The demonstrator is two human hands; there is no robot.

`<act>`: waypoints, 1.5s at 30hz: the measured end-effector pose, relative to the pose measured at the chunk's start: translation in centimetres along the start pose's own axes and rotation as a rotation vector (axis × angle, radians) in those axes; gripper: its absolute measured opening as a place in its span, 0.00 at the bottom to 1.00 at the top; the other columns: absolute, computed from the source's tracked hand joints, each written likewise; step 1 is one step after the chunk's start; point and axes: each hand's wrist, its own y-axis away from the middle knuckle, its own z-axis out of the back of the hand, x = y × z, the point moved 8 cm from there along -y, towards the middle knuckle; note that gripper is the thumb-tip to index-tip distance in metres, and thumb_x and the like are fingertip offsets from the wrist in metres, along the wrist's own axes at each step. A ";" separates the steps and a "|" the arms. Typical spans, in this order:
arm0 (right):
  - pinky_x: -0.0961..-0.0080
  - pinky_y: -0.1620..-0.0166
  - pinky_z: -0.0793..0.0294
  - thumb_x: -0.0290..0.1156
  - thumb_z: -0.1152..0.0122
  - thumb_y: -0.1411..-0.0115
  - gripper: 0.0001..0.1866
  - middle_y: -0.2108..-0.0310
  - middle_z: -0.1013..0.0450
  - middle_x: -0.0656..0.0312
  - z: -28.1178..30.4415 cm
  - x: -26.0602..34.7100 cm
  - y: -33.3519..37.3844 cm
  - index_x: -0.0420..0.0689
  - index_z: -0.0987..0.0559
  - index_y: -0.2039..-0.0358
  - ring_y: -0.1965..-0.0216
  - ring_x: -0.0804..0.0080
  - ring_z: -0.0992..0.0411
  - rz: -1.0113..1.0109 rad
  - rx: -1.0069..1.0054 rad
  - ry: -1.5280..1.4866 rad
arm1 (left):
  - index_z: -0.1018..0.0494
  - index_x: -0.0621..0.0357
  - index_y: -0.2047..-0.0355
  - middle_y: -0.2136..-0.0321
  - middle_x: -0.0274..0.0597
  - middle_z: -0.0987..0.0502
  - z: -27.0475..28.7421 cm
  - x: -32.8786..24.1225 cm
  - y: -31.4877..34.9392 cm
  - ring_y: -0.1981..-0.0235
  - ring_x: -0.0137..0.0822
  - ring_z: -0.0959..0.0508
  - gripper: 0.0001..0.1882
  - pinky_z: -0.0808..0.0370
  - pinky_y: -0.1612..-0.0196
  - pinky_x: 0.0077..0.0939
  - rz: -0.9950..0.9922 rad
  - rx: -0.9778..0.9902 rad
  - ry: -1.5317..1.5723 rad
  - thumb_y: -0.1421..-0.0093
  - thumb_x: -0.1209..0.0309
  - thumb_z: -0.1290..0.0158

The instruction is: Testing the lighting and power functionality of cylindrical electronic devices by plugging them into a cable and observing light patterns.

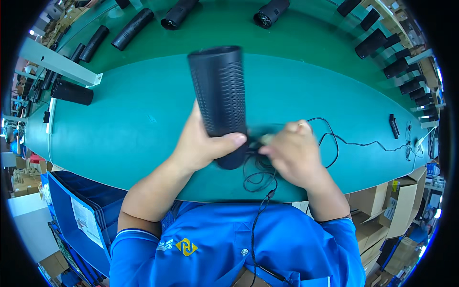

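Observation:
My left hand is wrapped round the lower part of a black cylindrical housing with rows of small raised slots. The housing stands nearly upright above the green table, its wider end up and its edges blurred. Beside its lower end, my right hand is curled closed, thumb toward the fingers. Motion smears what lies at its fingertips, so I cannot make it out. Below and beside that hand a thin black cable lies in loops and runs off to the right.
More black cylinders lie along a darker green strip beyond the table. One black cylinder rests at the left by a white metal post. A small black tool lies at the right. Blue bins and cardboard boxes flank me.

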 end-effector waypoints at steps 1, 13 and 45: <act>0.75 0.61 0.39 0.28 0.38 0.49 0.05 0.76 0.29 0.68 1.5 -0.9 0.4 0.45 0.20 0.69 0.75 0.71 0.36 -0.004 -0.103 -0.032 | 0.35 0.62 0.53 0.66 0.48 0.25 0.5 -1.1 -0.1 0.69 0.37 0.22 0.30 0.24 0.65 0.26 -0.064 -0.008 0.063 0.58 0.76 0.38; 0.74 0.56 0.45 0.30 0.34 0.52 0.06 0.75 0.27 0.69 0.6 -0.4 -0.3 0.46 0.19 0.71 0.71 0.73 0.36 -0.171 -0.030 -0.244 | 0.34 0.65 0.55 0.67 0.48 0.26 -1.2 -0.8 -0.4 0.69 0.42 0.22 0.27 0.24 0.66 0.31 -0.130 0.031 0.307 0.56 0.69 0.41; 0.75 0.62 0.34 0.27 0.33 0.53 0.06 0.69 0.24 0.60 -1.1 0.1 0.7 0.39 0.21 0.75 0.69 0.68 0.32 -0.061 0.006 -0.422 | 0.54 0.60 0.38 0.61 0.52 0.32 -2.6 -0.4 2.4 0.68 0.42 0.26 0.46 0.25 0.66 0.30 -0.386 0.037 -0.087 0.54 0.65 0.41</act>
